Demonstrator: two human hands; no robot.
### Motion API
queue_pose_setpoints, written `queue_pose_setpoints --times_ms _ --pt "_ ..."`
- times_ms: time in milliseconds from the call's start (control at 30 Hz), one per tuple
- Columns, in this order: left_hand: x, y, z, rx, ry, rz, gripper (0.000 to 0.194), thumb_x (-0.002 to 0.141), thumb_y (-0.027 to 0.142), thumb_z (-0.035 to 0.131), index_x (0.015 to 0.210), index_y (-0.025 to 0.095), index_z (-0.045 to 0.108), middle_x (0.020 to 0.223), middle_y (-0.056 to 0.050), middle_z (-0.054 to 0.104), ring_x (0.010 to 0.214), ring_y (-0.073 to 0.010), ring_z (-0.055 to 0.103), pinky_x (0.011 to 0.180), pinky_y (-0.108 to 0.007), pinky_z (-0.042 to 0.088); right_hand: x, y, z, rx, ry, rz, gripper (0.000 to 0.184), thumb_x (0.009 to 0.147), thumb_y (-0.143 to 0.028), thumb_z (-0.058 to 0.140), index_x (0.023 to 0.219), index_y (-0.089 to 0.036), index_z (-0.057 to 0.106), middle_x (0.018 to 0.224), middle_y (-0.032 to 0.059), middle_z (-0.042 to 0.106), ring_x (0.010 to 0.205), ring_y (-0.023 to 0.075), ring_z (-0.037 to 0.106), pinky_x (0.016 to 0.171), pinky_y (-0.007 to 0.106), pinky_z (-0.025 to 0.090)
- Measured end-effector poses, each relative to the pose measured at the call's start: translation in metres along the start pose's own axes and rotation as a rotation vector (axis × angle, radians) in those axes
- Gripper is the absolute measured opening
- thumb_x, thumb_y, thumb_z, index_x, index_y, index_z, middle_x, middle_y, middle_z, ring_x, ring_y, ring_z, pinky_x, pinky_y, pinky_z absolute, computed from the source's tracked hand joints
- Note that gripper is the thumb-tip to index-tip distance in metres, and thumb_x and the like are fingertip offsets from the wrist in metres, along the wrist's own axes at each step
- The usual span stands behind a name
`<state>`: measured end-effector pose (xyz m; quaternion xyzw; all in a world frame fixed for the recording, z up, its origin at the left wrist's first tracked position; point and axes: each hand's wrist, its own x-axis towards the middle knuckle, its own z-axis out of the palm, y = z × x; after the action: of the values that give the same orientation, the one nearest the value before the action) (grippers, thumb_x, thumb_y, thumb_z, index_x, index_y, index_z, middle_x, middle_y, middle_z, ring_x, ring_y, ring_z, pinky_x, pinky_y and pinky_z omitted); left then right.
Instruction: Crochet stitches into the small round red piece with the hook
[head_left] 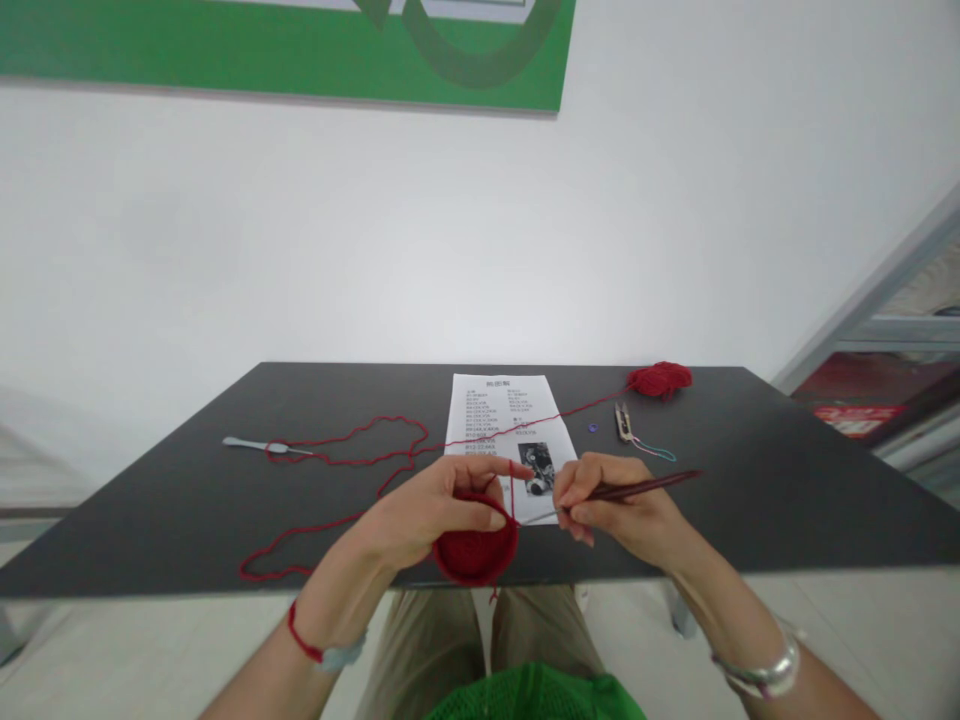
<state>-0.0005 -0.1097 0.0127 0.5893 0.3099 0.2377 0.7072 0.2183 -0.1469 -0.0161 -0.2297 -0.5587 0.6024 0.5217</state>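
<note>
- My left hand [420, 510] holds a small round red crochet piece [475, 550] up over the table edge, with my fingers curled on top of it.
- My left pointer finger sticks out, and a bit of red yarn [511, 480] goes up from the round piece next to it.
- My right hand [615, 505] holds a crochet hook [637, 488] in a narrow grip, like a pencil.
- The hook has a dark handle. Its thin metal end points at the top of the round piece, close to it.
- So right now I am at the crochet work, with the hook near the edge of the round piece.
- The red yarn [352, 432] lies in loose loops on the black table [150, 500].
- A line of yarn crosses a printed pattern sheet [499, 400] to a red yarn ball [660, 378].
- Thread snips [622, 422] and a tiny purple button [592, 428] sit near the ball.
- A silver tool [259, 445] lies far off on the left.
</note>
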Motion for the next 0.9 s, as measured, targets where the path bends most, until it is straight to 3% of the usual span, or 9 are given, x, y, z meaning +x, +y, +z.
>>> queue_pose_setpoints --times_ms 167,267,333,433,533,700,900 --pt "0.003 -0.008 0.021 0.17 0.378 0.248 0.046 0.067 0.011 0.065 0.114 0.013 0.064 0.065 0.006 0.055 0.062 -0.0101 0.05 0.065 -0.025 0.039 0.004 0.019 0.017 0.298 0.196 0.088 0.014 0.073 -0.024 0.078 0.071 -0.017 0.065 0.063 -0.0005 0.067 0.045 0.0077 0.057 0.038 0.015 0.045" --pt "0.005 -0.02 0.03 0.113 0.487 0.304 0.045 0.07 0.011 0.065 0.116 0.015 0.063 0.066 0.004 0.057 0.065 -0.0113 0.053 0.066 -0.025 0.041 0.002 0.03 0.033 0.365 0.352 0.053 0.013 0.075 -0.024 0.076 0.074 -0.017 0.065 0.063 -0.0014 0.067 0.049 0.0079 0.059 0.043 0.016 0.051" --pt "0.007 -0.025 0.031 0.005 0.476 0.284 0.044 0.069 0.013 0.069 0.112 0.016 0.065 0.068 0.003 0.06 0.065 -0.0118 0.056 0.066 -0.025 0.043 0.0 0.035 0.039 0.354 0.444 -0.006 0.013 0.075 -0.024 0.076 0.074 -0.018 0.065 0.065 -0.0013 0.069 0.052 0.0086 0.061 0.049 0.018 0.055" --pt "0.008 -0.028 0.029 -0.188 0.383 0.209 0.045 0.065 0.014 0.075 0.11 0.016 0.066 0.07 0.002 0.065 0.063 -0.0119 0.059 0.064 -0.025 0.044 -0.001 0.037 0.04 0.323 0.484 -0.054 0.012 0.075 -0.024 0.076 0.073 -0.018 0.065 0.066 -0.0014 0.069 0.054 0.0098 0.062 0.056 0.022 0.058" --pt "0.007 -0.025 0.027 -0.278 0.328 0.186 0.047 0.064 0.013 0.077 0.11 0.016 0.065 0.074 -0.001 0.069 0.064 -0.0123 0.061 0.064 -0.024 0.045 -0.001 0.034 0.035 0.32 0.431 -0.054 0.013 0.075 -0.025 0.076 0.073 -0.018 0.066 0.064 -0.0016 0.068 0.055 0.0097 0.062 0.058 0.022 0.058" --pt "0.005 -0.02 0.029 -0.302 0.334 0.259 0.042 0.065 0.013 0.077 0.105 0.017 0.067 0.074 -0.001 0.069 0.065 -0.0127 0.062 0.062 -0.024 0.045 0.001 0.022 0.025 0.247 0.3 -0.092 0.01 0.077 -0.024 0.074 0.073 -0.019 0.066 0.066 -0.0016 0.065 0.055 0.0109 0.061 0.056 0.027 0.058" --pt "0.004 -0.017 0.031 -0.257 0.413 0.273 0.042 0.069 0.016 0.075 0.11 0.015 0.066 0.071 0.0 0.067 0.062 -0.0108 0.058 0.058 -0.021 0.041 0.0 0.021 0.015 0.002 0.248 -0.233 0.009 0.081 -0.021 0.07 0.074 -0.02 0.065 0.07 -0.0019 0.061 0.055 0.0102 0.057 0.059 0.031 0.059"
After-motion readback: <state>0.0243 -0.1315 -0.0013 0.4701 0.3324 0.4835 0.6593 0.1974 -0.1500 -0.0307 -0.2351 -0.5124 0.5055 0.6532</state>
